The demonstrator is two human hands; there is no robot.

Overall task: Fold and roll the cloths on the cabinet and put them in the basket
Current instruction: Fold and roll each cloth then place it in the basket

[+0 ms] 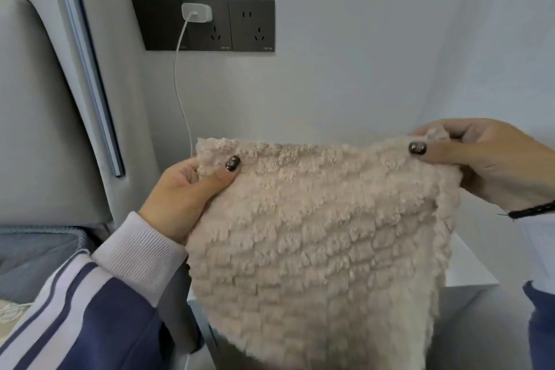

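Observation:
A fluffy beige cloth (pixel 324 249) hangs spread out in front of me, held up by its top edge. My left hand (pixel 183 192) pinches its upper left corner between thumb and fingers. My right hand (pixel 486 162) pinches the upper right corner the same way. The cloth hangs over most of the white cabinet (pixel 468 273), of which only a strip of the top shows at the right. No basket is in view.
On the wall behind is a dark socket panel (pixel 204 24) with a white charger (pixel 196 12) and a cable hanging down. A grey padded headboard (pixel 45 114) and the bed edge stand at the left. The wall corner lies at the right.

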